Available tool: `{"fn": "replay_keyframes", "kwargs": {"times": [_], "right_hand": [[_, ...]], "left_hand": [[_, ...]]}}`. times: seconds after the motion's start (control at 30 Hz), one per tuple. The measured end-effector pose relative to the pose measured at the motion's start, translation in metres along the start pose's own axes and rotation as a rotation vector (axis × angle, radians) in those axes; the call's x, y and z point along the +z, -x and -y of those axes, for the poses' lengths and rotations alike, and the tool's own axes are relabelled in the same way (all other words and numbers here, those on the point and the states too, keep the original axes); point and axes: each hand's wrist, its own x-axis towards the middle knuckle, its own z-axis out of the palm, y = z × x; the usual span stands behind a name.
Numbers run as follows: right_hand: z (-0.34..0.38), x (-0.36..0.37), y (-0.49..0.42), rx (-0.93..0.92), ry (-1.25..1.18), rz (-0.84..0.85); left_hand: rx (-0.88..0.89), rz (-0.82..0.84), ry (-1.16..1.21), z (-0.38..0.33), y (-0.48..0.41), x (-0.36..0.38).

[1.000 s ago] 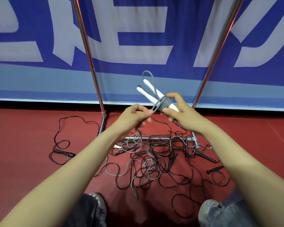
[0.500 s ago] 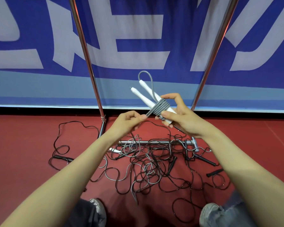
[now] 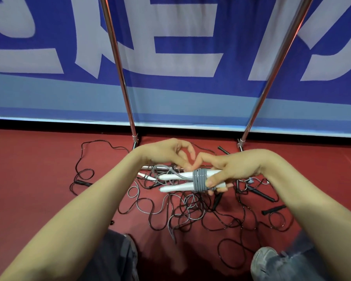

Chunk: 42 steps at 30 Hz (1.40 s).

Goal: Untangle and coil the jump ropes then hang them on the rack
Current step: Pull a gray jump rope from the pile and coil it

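Note:
My right hand point(image 3: 233, 169) grips a jump rope with two white handles point(image 3: 178, 181) lying side by side, its grey cord point(image 3: 200, 180) wound in several tight turns around them. The handles point left and lie almost level. My left hand point(image 3: 168, 154) is just behind the handles with its fingers curled, pinching the loose grey cord end near the wrap. Below them, a tangled pile of black and grey jump ropes point(image 3: 190, 207) lies on the red floor. The metal rack's two poles point(image 3: 118, 63) point(image 3: 276, 63) rise behind the pile.
A blue and white banner point(image 3: 170, 47) stands behind the rack. The rack's low crossbar point(image 3: 148, 167) lies on the floor under the ropes. Black handles point(image 3: 273, 209) lie at the right. My shoes point(image 3: 265, 262) and knees are at the bottom edge.
The handles have dropped from pointing up and left to lying almost level. More grey turns sit around them. Both hands have come lower and closer together.

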Motion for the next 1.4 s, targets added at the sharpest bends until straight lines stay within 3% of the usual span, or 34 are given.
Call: {"fn": "replay_keyframes", "kwargs": {"times": [0.13,0.3,0.5,0.67,0.73,0.87,1.13,1.23,1.4], "right_hand": [[0.000,0.002,-0.005,0.179,0.210,-0.170],[0.000,0.000,-0.008,0.218,0.532,-0.503],[-0.003,-0.003,-0.012,0.076,0.440,-0.764],[-0.011,-0.014,-0.015,0.102,0.520,-0.929],[-0.009,-0.014,-0.013,0.072,0.470,-0.953],[-0.007,-0.015,-0.012,-0.062,0.258,-0.942],[0.000,-0.010,-0.015,-0.399,-0.217,-0.801],[0.001,-0.009,-0.012,-0.415,-0.199,-0.787],[0.003,-0.005,-0.012,-0.378,-0.162,-0.823]], "left_hand": [[0.020,-0.225,-0.213,-0.009,-0.006,0.010],[0.158,-0.579,-0.075,-0.017,-0.003,0.029],[0.328,-0.798,-0.039,-0.021,-0.005,0.036],[0.295,-0.855,-0.243,-0.020,-0.004,0.035],[0.236,-0.842,-0.046,-0.021,-0.006,0.034],[0.152,-0.753,0.589,-0.021,-0.009,0.030],[0.225,-0.621,1.011,-0.022,-0.011,0.032],[0.223,-0.614,0.983,-0.021,-0.012,0.031],[0.217,-0.693,0.732,-0.018,-0.015,0.036]]}}
